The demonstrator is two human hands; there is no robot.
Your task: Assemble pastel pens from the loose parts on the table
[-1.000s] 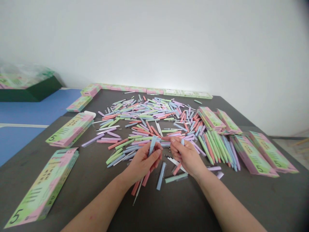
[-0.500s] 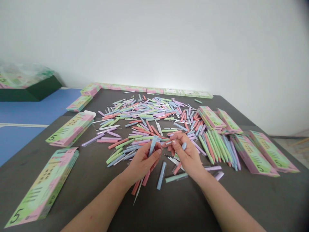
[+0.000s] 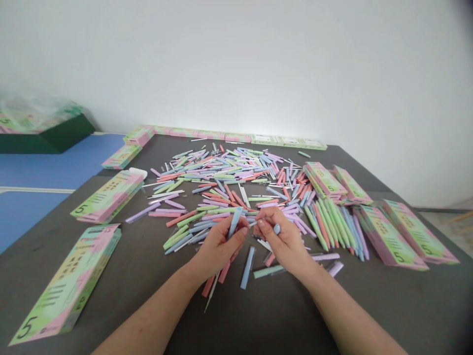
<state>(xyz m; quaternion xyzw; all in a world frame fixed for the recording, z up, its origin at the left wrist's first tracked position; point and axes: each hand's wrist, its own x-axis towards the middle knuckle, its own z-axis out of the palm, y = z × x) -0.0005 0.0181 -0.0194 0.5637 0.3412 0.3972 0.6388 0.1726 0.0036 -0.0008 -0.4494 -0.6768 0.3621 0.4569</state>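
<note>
My left hand (image 3: 218, 246) is closed round a light blue pen barrel (image 3: 234, 221) that sticks up between its fingers. My right hand (image 3: 283, 239) is closed too, pinching a thin white refill (image 3: 253, 223) whose tip points at the top of that barrel. A small blue piece (image 3: 276, 228) pokes out between the right fingers. The two hands nearly touch above a dark table (image 3: 258, 315). Behind them lies a wide scatter of pastel pen parts (image 3: 225, 182) in pink, green, blue and purple. Loose barrels (image 3: 247, 261) lie under the hands.
Flat green and pink boxes marked 5 lie at the left (image 3: 62, 291), (image 3: 107, 197), at the right (image 3: 388, 241), (image 3: 327, 180) and in a row along the far edge (image 3: 236, 138). A row of assembled pens (image 3: 332, 222) lies right of the hands. A blue surface (image 3: 44, 172) adjoins the table's left side.
My right hand has moved left toward my left hand, bringing the white refill up to the blue barrel. My left hand has stayed almost still.
</note>
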